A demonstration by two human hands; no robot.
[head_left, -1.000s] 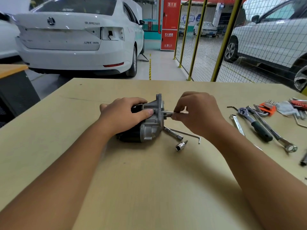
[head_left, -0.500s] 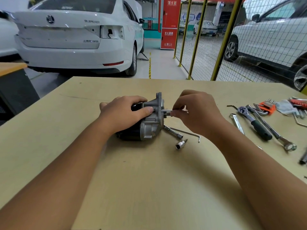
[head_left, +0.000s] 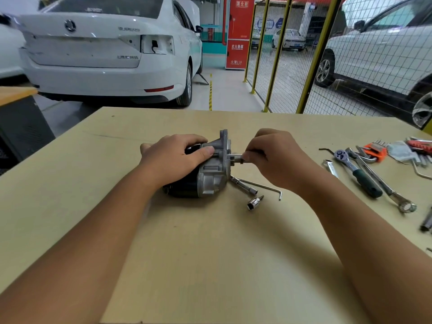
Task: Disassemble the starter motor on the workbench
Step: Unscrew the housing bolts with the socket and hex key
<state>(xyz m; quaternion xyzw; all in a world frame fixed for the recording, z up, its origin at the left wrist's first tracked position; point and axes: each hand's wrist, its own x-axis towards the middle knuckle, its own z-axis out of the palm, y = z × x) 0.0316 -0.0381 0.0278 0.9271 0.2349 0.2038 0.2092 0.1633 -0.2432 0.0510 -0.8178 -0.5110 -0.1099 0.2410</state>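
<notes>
Starter motor (head_left: pixel 205 174) lying on its side mid-workbench (head_left: pixel 210 265), silver housing end to the right. Left hand (head_left: pixel 173 160) wrapped over black body, thumb against the housing. Right hand (head_left: pixel 273 157) pinching a socket extension (head_left: pixel 236 157) seated on the housing face, fingers curled tight. Loose socket (head_left: pixel 254 203), L-shaped hex key (head_left: pixel 264 188) just in front. Ratchet (head_left: pixel 357 173), combination wrench (head_left: pixel 383 183) well to the right.

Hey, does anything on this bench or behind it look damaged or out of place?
On the workbench nothing stands out; the tools lie loose but unbroken. Behind it, the white car has an open cavity with a dangling wire where its right tail light should be.
</notes>
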